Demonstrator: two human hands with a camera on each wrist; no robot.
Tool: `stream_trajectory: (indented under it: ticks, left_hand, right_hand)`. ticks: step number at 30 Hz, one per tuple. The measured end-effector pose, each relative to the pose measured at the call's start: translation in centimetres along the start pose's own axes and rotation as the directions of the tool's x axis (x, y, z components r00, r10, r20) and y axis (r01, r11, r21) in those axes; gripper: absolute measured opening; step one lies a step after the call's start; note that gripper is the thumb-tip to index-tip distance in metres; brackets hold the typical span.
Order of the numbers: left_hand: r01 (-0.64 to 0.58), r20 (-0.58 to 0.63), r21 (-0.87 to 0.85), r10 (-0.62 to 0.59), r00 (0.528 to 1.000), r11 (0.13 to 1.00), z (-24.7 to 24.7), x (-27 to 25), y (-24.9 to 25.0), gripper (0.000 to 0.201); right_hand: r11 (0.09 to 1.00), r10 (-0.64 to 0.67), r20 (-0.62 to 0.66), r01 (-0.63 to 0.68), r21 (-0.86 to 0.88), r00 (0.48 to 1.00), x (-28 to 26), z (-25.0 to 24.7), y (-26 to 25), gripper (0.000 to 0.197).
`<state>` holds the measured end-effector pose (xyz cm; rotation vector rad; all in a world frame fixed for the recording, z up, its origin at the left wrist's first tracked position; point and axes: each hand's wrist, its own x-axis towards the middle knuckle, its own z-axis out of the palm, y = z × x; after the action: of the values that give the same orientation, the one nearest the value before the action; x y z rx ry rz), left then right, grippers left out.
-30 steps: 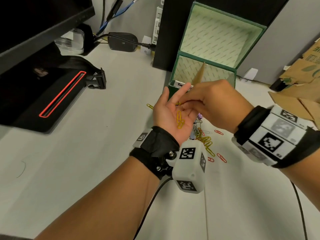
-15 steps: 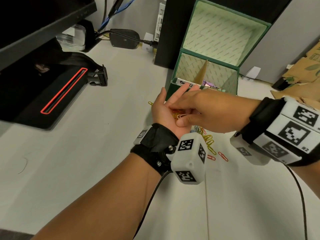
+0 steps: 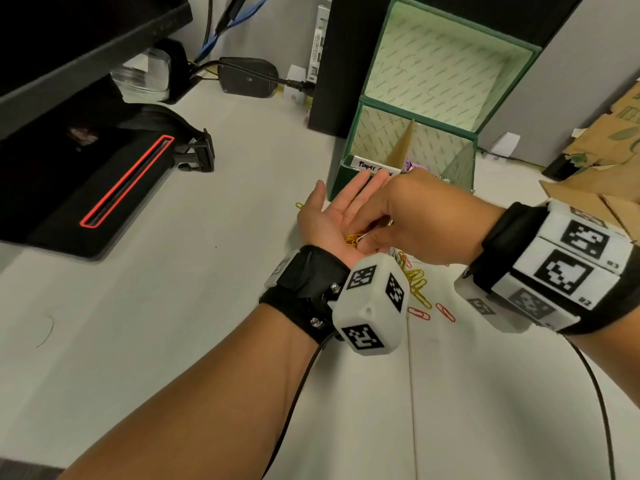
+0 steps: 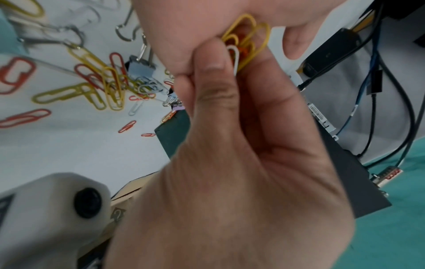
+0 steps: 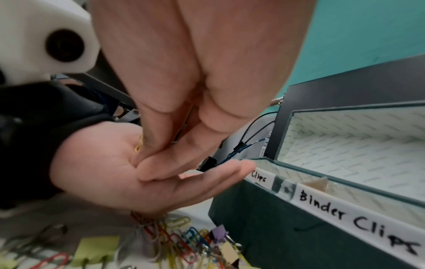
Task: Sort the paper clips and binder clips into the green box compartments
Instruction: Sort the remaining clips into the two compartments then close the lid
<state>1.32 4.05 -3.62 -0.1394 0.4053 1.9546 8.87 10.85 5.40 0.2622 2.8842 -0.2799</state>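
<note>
My left hand lies palm up and flat in front of the green box, with several yellow paper clips on its palm. My right hand reaches over it from the right. Its thumb and fingers pinch the paper clips against the left palm, a white one among them. In the right wrist view the right hand's fingertips press into the left palm. The box front carries labels reading "Clips" and "Binder Clips". A brown divider splits the box.
A pile of loose paper clips and binder clips lies on the white table under my hands, with two red clips nearer me. A black device with a red stripe sits left. Cardboard lies at the right, cables at the back.
My right hand has moved from the left hand's fingers down to the heel of the palm and now pinches the clips there. The left hand has stayed flat.
</note>
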Motion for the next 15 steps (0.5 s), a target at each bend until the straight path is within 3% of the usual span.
stream_trajectory:
  ticks: [3, 5, 8, 11, 15]
  left_hand:
    - [-0.018, 0.016, -0.055, 0.019, 1.000, 0.998, 0.6, -0.1, -0.2, 0.060]
    - [-0.057, -0.002, -0.117, 0.057, 0.998, 0.992, 0.7, 0.1, -0.3, 0.056]
    - [-0.042, -0.024, -0.154, 0.039, 0.999, 0.987, 0.5, 0.3, -0.2, 0.054]
    - [-0.030, -0.044, -0.122, 0.025, 0.999, 0.992, 0.4, 0.3, 0.0, 0.050]
    - [-0.061, -0.146, -0.067, 0.051, 0.988, 0.996, 0.5, 0.5, 0.0, 0.037]
  right_hand:
    - [0.973, 0.058, -0.023, -0.051, 0.223, 0.998, -0.6, -1.1, 0.5, 0.019]
    - [0.906, 0.134, -0.133, -0.067, 0.417, 0.982, -0.7, -2.4, 1.0, 0.016]
    - [0.769, 0.358, -0.331, -0.074, 0.635, 0.873, 0.5, -4.0, 2.6, 0.019]
    - [0.747, 0.486, -0.380, -0.148, 0.649, 0.787, 3.0, -4.5, 3.9, 0.019]
    - [0.835, 0.505, -0.318, -0.360, 0.416, 0.803, 5.5, -4.1, 4.7, 0.041]
